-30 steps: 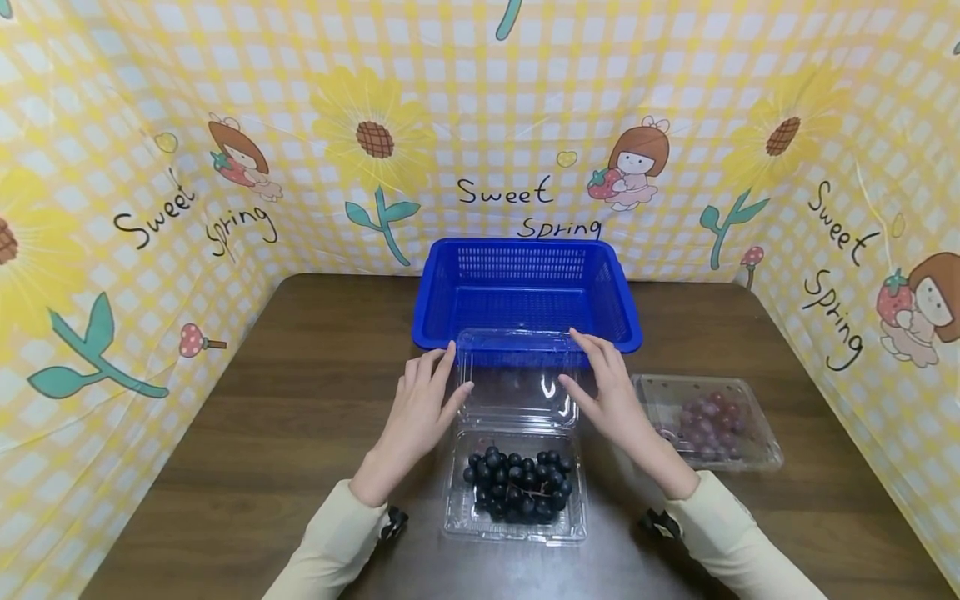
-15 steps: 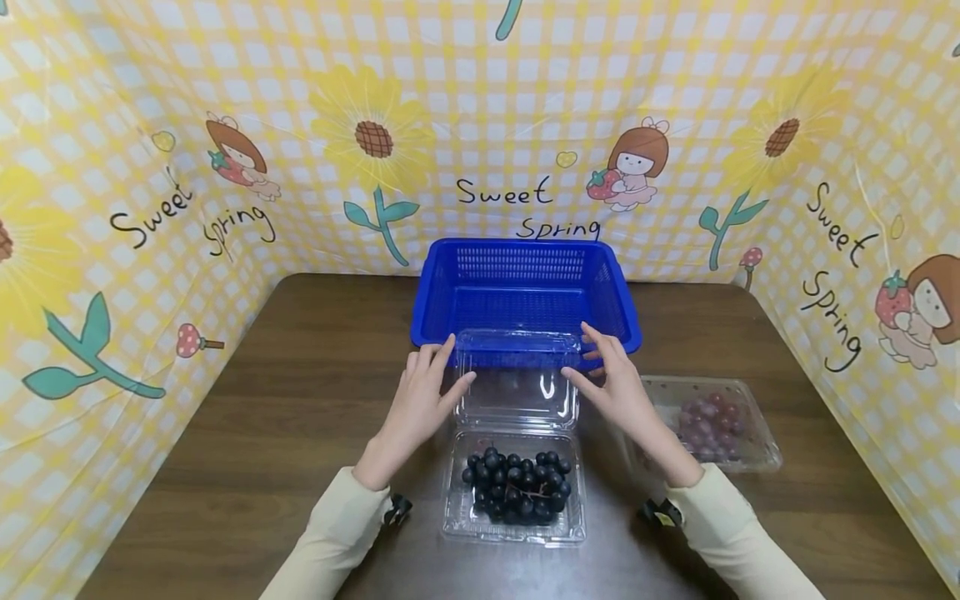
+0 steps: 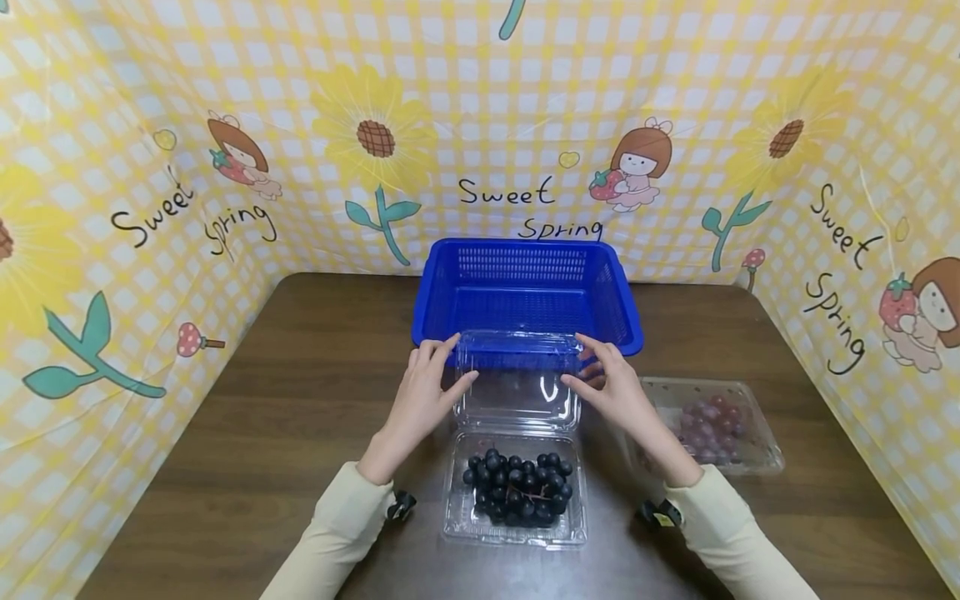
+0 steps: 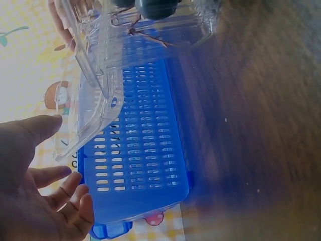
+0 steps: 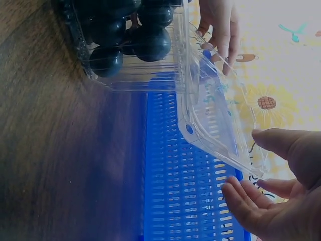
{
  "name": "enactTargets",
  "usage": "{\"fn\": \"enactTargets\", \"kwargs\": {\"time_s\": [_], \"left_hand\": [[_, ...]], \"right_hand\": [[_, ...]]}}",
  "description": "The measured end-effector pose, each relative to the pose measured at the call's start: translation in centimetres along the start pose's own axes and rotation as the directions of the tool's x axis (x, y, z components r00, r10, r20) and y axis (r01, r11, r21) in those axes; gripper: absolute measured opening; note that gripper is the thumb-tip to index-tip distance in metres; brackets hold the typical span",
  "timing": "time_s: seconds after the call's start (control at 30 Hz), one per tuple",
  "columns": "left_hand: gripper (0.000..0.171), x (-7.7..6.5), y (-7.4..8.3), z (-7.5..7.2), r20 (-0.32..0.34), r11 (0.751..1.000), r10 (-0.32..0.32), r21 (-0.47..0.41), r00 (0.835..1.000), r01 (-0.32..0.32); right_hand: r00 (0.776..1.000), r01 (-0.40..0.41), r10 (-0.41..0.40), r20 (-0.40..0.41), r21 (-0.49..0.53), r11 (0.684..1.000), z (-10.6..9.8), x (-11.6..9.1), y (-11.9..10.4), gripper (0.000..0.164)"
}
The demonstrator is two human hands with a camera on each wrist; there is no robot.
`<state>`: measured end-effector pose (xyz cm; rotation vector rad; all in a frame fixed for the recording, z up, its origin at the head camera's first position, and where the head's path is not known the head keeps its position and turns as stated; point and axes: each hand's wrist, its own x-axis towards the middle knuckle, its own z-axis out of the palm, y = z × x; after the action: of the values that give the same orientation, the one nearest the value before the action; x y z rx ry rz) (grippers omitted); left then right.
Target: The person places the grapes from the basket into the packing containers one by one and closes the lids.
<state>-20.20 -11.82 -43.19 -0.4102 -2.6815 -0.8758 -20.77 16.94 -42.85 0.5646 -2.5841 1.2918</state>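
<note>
A clear plastic clamshell box [image 3: 459,521] holding a bunch of black grapes [image 3: 517,487] stands on the table in the head view. Its hinged lid [image 3: 510,392] is raised and leans back in front of the blue basket. My left hand [image 3: 423,387] is at the lid's left edge, fingers extended, index fingertip right at the top corner. On the opposite side my right hand [image 3: 615,383] has its index fingertip at the top right corner. Both wrist views show thumb and index finger on either side of the lid's edge, held apart: left thumb [image 4: 47,125], right thumb [image 5: 273,140].
Behind the lid stands a blue perforated basket [image 3: 525,296]. A second clear box [image 3: 660,392] with reddish grapes [image 3: 712,425] lies to the right, partly behind my right forearm. The brown wooden table [image 3: 300,400] is bordered by a yellow checked cloth [image 3: 480,125].
My right hand moved slightly off the lid's right edge, then its index fingertip came back to the corner. The left hand, lid and grapes have barely moved.
</note>
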Motion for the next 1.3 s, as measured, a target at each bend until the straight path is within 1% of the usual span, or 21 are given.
{"fn": "enactTargets", "kwargs": {"time_s": [0.2, 0.33, 0.53, 0.63, 0.77, 0.9, 0.97, 1.2, 1.3], "left_hand": [[0.059, 0.3, -0.1, 0.0, -0.023, 0.999, 0.017, -0.039, 1.0, -0.018], [0.058, 0.3, -0.3, 0.0, -0.015, 0.997, 0.021, -0.068, 1.0, -0.022], [0.059, 0.2, -0.3, -0.1, -0.004, 0.989, 0.026, -0.148, 1.0, -0.026], [0.059, 0.3, -0.3, -0.1, -0.006, 0.984, 0.029, -0.175, 1.0, -0.029], [0.059, 0.3, -0.3, -0.1, -0.01, 0.979, 0.031, -0.199, 0.999, -0.032], [0.059, 0.3, -0.3, 0.0, -0.015, 0.974, 0.03, -0.224, 0.999, -0.033], [0.059, 0.3, -0.2, 0.0, -0.021, 0.972, 0.034, -0.231, 0.999, -0.038], [0.056, 0.4, -0.1, 0.0, -0.032, 0.966, 0.052, -0.25, 0.998, -0.059], [0.056, 0.5, -0.1, 0.0, -0.037, 0.965, 0.059, -0.255, 0.998, -0.066]], "right_hand": [[0.998, 0.016, -0.019, 0.056, 0.057, 0.998, 0.1, -0.1, 0.5, 0.065], [0.995, 0.029, -0.039, 0.095, 0.099, 0.995, 0.1, -0.2, 0.6, 0.068], [0.99, 0.042, -0.059, 0.131, 0.125, 0.991, 0.3, -0.4, 0.7, 0.074], [0.988, 0.03, -0.052, 0.148, 0.143, 0.989, 0.2, -0.5, 0.6, 0.075], [0.985, -0.001, -0.034, 0.171, 0.201, 0.98, 0.2, -0.5, 0.6, 0.074], [0.984, -0.017, -0.026, 0.176, 0.242, 0.97, 0.3, -0.5, 0.6, 0.073], [0.984, -0.017, -0.028, 0.175, 0.251, 0.968, 0.2, -0.5, 0.3, 0.072], [0.987, 0.005, -0.045, 0.157, 0.245, 0.97, -0.6, -0.7, -2.4, 0.067], [0.988, 0.009, -0.046, 0.148, 0.242, 0.97, -0.6, -0.7, -2.5, 0.066]]}}
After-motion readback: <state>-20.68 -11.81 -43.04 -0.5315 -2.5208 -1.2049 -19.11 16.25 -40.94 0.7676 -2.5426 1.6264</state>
